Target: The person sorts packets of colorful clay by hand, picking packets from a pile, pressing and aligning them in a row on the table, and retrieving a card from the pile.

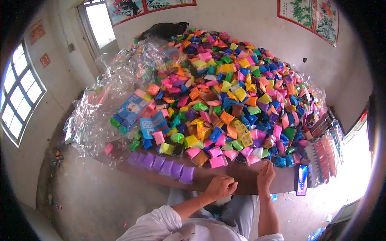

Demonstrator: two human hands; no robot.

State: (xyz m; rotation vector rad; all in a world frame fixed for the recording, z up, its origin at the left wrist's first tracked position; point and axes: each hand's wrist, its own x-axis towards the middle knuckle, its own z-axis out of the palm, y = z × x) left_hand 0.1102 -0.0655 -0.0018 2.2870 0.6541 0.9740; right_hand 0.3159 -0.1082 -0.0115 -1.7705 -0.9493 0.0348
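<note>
My left hand is closed with the fingers curled in, over the table's front edge; whether it holds anything is hidden. To the right, my right hand is also closed, its fingertips just below the packet heap, and I cannot make out anything in it. Nearest to it are a pink packet and a blue packet. A row of joined purple packets lies along the edge, left of my left hand. Beyond both hands rises a big heap of small, soft, coloured packets.
Crumpled clear plastic wrap covers the heap's left side, with blue printed cards beside it. A yellow moulded tray rests on the packets. At the right edge are a lit phone and clear bags.
</note>
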